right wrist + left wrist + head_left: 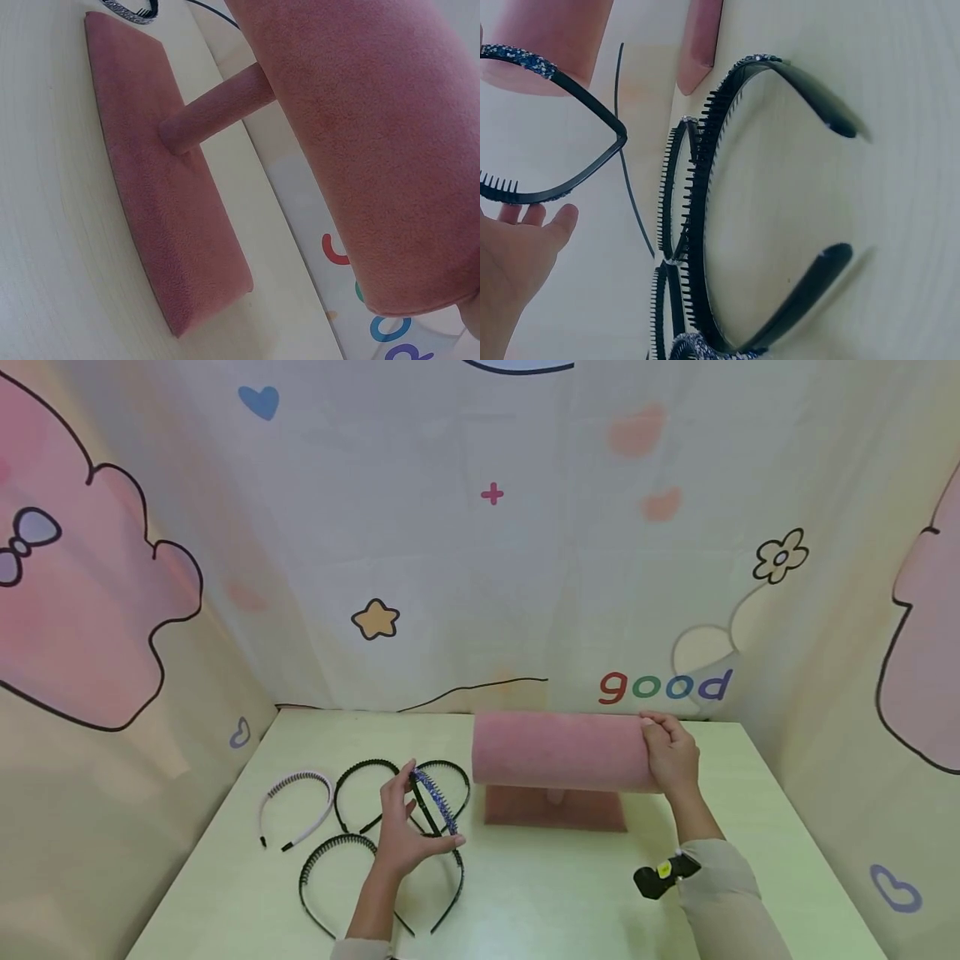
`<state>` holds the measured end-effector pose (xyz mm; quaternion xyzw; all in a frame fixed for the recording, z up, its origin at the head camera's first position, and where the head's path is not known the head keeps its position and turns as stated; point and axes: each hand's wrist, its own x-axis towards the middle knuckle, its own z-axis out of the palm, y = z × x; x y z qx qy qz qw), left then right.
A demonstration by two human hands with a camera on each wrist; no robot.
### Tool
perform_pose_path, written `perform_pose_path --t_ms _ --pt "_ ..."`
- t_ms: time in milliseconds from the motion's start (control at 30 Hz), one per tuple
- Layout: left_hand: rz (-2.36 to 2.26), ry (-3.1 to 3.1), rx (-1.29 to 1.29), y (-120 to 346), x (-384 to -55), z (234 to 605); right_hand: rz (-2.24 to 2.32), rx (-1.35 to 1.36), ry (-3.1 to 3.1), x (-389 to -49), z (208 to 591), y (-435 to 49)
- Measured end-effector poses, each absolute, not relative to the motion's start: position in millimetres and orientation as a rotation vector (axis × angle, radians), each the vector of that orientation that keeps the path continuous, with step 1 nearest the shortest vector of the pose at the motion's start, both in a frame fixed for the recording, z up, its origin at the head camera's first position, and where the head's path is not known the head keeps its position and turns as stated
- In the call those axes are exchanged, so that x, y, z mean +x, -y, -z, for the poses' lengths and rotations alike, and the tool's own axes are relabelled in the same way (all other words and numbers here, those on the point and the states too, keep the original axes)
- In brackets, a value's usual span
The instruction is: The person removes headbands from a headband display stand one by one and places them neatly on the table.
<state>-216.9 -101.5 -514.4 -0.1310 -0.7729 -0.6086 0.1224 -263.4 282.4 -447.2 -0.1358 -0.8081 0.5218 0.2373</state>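
Observation:
My left hand (pixel 405 835) holds a blue glittery headband (pixel 435 797) with comb teeth, its thumb and fingers spread to opposite sides of the band. In the left wrist view, this raised headband (pixel 592 105) hangs over the left hand (pixel 517 255), in front of the pink stand. My right hand (pixel 675 756) grips the right end of a pink plush headband stand (pixel 562 752), a padded roll on a short post. The stand's flat base (pixel 165 172) sits below the roll. Only part of the right hand (pixel 471 315) shows at the right wrist view's edge.
A pale lilac headband (pixel 331 797) lies at the table's left. Several dark headbands lie around the left hand, including one nearer the front (pixel 303 877) and one farther back (pixel 367 762). A patterned cloth wall (pixel 480 577) stands behind the table (pixel 570 902).

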Motion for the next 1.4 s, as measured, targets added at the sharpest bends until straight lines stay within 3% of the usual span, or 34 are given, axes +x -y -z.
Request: perform_pose_path --t_ms 1400 --pt "1.514 2.198 0.082 126.6 -188.8 527.4 -1.442 -0.387 2.224 -265.3 447.2 -283.2"
